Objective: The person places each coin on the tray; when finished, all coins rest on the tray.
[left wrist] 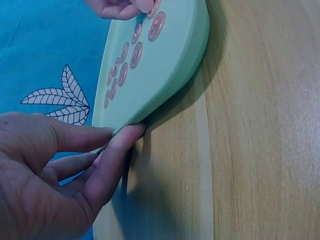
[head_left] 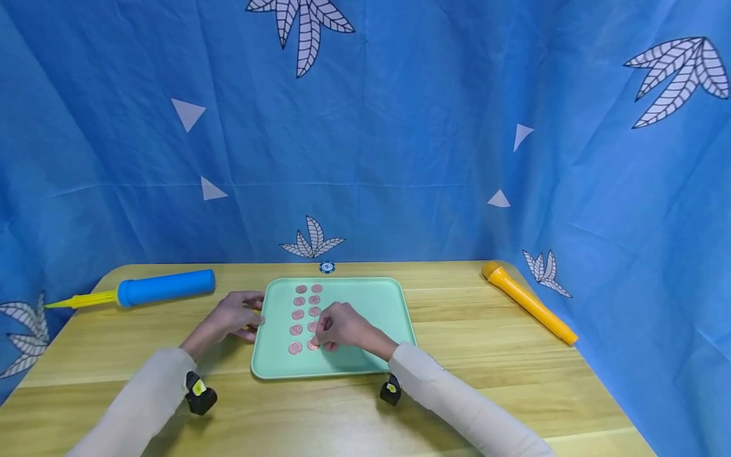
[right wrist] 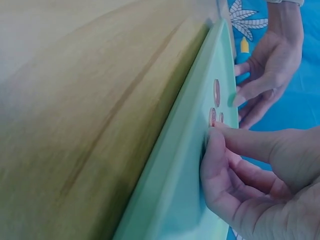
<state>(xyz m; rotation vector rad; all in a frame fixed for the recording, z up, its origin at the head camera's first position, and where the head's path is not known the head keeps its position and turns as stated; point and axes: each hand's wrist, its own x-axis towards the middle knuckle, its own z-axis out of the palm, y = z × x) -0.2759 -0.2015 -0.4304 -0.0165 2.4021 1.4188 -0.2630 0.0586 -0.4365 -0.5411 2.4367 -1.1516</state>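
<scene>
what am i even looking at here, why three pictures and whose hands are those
No machine here: a person works at a wooden table with bare hands. The big picture comes from a camera worn on the head, looking down. The other two come from small cameras strapped to each wrist, so they show the same scene very close and tilted.

On the table lies a mint green tray with small pink discs laid in two columns. The left hand rests its fingertips against the tray's left edge; the left wrist view shows that touch. The right hand is curled over the tray, its fingertips on a pink disc at the near end of the right column.

Also there: a blue and yellow pump on the left, an orange toy microphone on the right, and a small blue chip behind the tray.
</scene>
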